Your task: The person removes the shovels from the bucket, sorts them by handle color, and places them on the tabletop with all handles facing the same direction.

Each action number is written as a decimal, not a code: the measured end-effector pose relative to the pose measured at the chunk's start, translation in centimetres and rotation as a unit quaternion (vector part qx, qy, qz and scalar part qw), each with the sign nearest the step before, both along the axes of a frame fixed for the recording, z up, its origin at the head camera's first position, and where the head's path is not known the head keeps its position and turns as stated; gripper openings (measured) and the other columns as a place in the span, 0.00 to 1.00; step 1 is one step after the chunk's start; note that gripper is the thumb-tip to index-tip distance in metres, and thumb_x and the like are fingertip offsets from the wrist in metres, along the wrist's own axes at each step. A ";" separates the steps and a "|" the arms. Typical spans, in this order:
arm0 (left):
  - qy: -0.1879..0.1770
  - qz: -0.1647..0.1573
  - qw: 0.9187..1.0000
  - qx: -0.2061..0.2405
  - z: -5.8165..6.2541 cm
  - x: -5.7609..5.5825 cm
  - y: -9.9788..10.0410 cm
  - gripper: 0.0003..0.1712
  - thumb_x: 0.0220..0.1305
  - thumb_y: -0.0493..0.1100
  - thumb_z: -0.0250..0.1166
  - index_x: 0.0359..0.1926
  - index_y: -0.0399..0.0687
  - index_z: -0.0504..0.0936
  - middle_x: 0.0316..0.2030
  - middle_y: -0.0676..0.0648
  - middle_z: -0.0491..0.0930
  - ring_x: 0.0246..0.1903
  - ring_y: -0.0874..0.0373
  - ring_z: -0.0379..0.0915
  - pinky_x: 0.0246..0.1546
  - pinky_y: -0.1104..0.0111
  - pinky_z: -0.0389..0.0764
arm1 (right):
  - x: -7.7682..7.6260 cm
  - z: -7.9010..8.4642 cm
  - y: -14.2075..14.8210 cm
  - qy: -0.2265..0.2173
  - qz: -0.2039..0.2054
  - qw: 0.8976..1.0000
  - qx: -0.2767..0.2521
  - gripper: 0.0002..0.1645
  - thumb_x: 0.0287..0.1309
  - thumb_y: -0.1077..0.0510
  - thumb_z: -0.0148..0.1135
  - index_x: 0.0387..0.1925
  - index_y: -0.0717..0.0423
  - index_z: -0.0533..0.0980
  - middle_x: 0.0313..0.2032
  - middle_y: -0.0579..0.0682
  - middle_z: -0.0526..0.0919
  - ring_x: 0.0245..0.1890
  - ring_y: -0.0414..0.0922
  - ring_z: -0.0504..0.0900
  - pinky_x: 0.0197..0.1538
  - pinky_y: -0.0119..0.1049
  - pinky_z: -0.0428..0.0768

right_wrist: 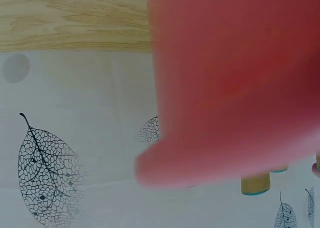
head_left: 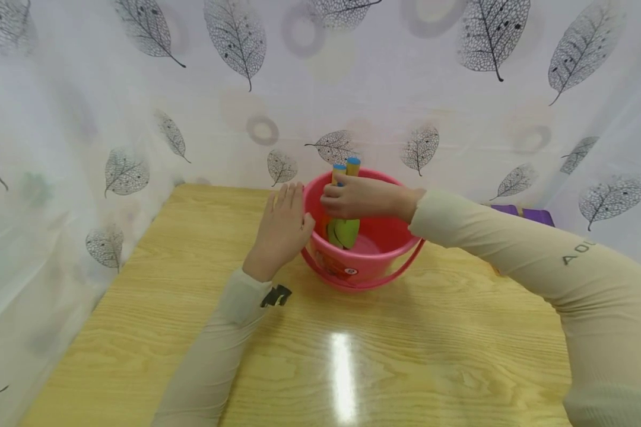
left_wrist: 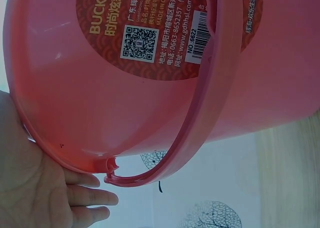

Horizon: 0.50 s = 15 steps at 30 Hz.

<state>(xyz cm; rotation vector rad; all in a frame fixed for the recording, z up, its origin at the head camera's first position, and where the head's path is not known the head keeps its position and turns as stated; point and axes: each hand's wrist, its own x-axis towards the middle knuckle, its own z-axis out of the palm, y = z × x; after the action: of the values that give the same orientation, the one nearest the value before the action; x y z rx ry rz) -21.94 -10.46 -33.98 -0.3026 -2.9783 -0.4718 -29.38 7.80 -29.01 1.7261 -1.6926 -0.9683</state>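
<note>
A pinkish-red bucket (head_left: 371,261) stands on the table, its handle hanging down at the front. My left hand (head_left: 283,228) rests against the bucket's left rim with straight fingers. In the left wrist view, that palm lies beside the rim. My right hand (head_left: 360,198) is over the bucket's mouth, its fingers curled round a blue-tipped yellow handle (head_left: 339,168). Right behind it rises a second blue-tipped yellow handle (head_left: 353,165). Below the hand, inside the bucket, is a green piece (head_left: 348,232); whether it joins the handle is hidden. The bucket covers most of the right wrist view.
A purple object (head_left: 536,216) lies at the back right, partly behind the right sleeve (head_left: 513,249). A small orange edge (head_left: 498,271) shows beneath that sleeve. The wooden table (head_left: 432,356) meets a leaf-patterned curtain (head_left: 219,142) at the back and sides.
</note>
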 end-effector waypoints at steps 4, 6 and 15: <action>0.001 0.000 1.000 0.002 0.1 0.1 0.1 0.37 0.69 0.49 0.40 0.73 0.38 0.43 0.74 0.39 0.44 0.74 0.45 0.37 0.74 0.53 0.38 | 0.1 -0.3 0.0 0.018 -0.006 1.000 0.008 0.16 0.53 0.56 0.67 0.46 0.49 0.78 0.42 0.48 0.80 0.44 0.45 0.74 0.48 0.39 0.71; 0.001 0.000 1.000 0.002 0.1 0.1 0.1 0.37 0.69 0.49 0.40 0.73 0.37 0.43 0.74 0.39 0.44 0.74 0.45 0.37 0.74 0.53 0.38 | 0.1 -0.4 0.0 0.028 -0.006 1.000 0.008 0.17 0.52 0.56 0.67 0.46 0.48 0.78 0.42 0.48 0.80 0.44 0.45 0.74 0.48 0.39 0.71; -0.005 0.004 1.000 0.006 0.2 0.1 0.1 0.37 0.70 0.50 0.39 0.73 0.38 0.43 0.74 0.40 0.44 0.74 0.46 0.35 0.74 0.54 0.37 | 0.0 -0.4 0.6 0.056 0.005 0.998 -0.032 0.18 0.55 0.56 0.65 0.49 0.50 0.75 0.46 0.48 0.81 0.47 0.48 0.74 0.55 0.44 0.71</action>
<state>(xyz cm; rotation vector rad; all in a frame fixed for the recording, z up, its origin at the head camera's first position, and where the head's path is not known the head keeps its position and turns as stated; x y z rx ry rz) -21.80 -10.36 -33.78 -0.2891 -2.9835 -0.4927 -29.39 8.39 -29.38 1.6075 -1.6237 -0.9761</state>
